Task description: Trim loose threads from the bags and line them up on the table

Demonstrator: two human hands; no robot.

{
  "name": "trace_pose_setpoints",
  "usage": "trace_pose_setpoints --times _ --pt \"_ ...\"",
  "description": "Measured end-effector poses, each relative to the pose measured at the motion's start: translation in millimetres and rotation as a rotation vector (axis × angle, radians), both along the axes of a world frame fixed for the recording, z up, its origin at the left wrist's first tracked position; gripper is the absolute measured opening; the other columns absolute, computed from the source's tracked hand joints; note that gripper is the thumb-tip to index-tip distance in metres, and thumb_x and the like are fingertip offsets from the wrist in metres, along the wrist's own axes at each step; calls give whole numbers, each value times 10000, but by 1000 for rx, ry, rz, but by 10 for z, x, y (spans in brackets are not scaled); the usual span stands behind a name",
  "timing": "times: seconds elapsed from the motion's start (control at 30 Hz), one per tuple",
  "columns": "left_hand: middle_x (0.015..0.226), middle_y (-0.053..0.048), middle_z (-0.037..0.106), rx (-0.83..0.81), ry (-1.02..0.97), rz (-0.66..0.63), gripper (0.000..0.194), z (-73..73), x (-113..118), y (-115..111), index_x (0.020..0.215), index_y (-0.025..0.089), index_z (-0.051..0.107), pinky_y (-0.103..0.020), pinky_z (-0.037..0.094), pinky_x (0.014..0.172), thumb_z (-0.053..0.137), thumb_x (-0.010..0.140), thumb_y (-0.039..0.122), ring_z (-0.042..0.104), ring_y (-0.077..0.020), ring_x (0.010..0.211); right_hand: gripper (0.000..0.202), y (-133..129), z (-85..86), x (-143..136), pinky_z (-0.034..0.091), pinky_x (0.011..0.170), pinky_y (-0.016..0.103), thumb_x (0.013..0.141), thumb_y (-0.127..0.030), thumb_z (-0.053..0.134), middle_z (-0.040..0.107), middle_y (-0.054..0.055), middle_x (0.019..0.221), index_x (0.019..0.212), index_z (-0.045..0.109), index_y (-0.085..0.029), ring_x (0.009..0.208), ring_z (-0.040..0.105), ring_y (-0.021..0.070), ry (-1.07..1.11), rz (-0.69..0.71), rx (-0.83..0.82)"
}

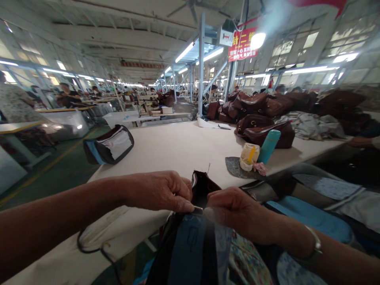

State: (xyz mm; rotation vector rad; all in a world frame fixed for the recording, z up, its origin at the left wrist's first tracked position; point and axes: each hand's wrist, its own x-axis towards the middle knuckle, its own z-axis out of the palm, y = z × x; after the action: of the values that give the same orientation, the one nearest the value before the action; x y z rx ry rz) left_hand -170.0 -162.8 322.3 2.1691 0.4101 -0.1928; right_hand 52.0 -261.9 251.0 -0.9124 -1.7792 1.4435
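Observation:
A blue and black fabric bag hangs in front of me at the table's near edge, its dark inside partly showing. My left hand pinches the bag's upper edge between thumb and bent fingers. Just to the right, my right hand grips the same edge, its thumb smeared by motion. Between the two thumbs a short, light-coloured strip shows on the edge; its kind is unclear. A bracelet circles my right wrist. The fingertips' undersides are hidden.
On the pale table stands another bag at the left. A turquoise bottle and a small container stand right of centre, before piled brown leather bags. Blue bag pieces lie at my right.

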Motion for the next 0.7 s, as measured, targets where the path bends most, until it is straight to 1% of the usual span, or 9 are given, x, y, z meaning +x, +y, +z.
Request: trace_pose_setpoints --times 0.07,0.13,0.2,0.3,0.37,0.47,0.53,0.63,0.7 --pt "830 -9 549 -28 2 -27 404 2 7 22 626 143 513 -210 423 717 608 927 395 506 -114 778 375 27 16 2 232 503 237 892 -354 668 359 -55 647 643 471 -156 608 294 78 -54 35 17" --pt "819 -6 549 -10 4 -48 372 3 17 14 641 143 534 -201 424 703 630 913 378 509 -111 769 301 44 30 -9 249 501 230 887 -315 653 394 -53 637 670 531 -147 603 320 77 -115 51 15" --pt "821 0 547 64 0 -65 305 0 25 -27 670 145 546 -193 419 693 642 905 314 508 -105 757 224 45 25 -38 247 481 224 868 -246 623 409 -59 610 679 555 -146 577 320 72 -170 29 1" --pt "853 -1 531 221 -65 -101 238 -20 16 -124 703 156 500 -193 416 714 588 920 201 500 -104 762 155 30 -24 -87 233 458 217 785 -137 571 400 -67 585 639 524 -156 549 312 64 -212 -60 16" --pt "871 -11 519 299 -129 -114 230 -48 -6 -176 730 165 475 -205 419 731 533 949 205 491 -115 773 161 22 -65 -99 223 455 217 742 -112 564 376 -71 574 608 491 -163 544 307 63 -233 -105 64" --pt "878 -18 509 353 -182 -92 248 -95 -39 -208 767 169 501 -215 422 737 479 991 273 485 -128 780 218 35 -96 -76 208 453 220 769 -148 597 356 -72 569 599 462 -166 544 293 62 -211 -88 95" --pt "879 -16 511 352 -202 -73 256 -117 -44 -205 772 169 527 -211 422 738 485 995 288 492 -127 786 255 59 -87 -55 207 453 218 822 -211 624 351 -74 582 631 460 -167 551 284 62 -141 -23 25" --pt "943 -25 539 298 -243 -43 250 -137 -25 -182 744 163 546 -203 429 771 561 962 285 524 -126 832 276 110 -29 -46 238 478 211 885 -288 628 351 -73 634 699 463 -170 586 287 67 -71 69 -71" --pt "1010 -32 563 236 -245 -17 232 -154 -12 -150 730 157 561 -195 432 789 612 931 262 547 -121 860 289 142 31 -58 260 502 211 915 -316 610 355 -68 661 715 464 -168 611 293 71 -105 104 -63"
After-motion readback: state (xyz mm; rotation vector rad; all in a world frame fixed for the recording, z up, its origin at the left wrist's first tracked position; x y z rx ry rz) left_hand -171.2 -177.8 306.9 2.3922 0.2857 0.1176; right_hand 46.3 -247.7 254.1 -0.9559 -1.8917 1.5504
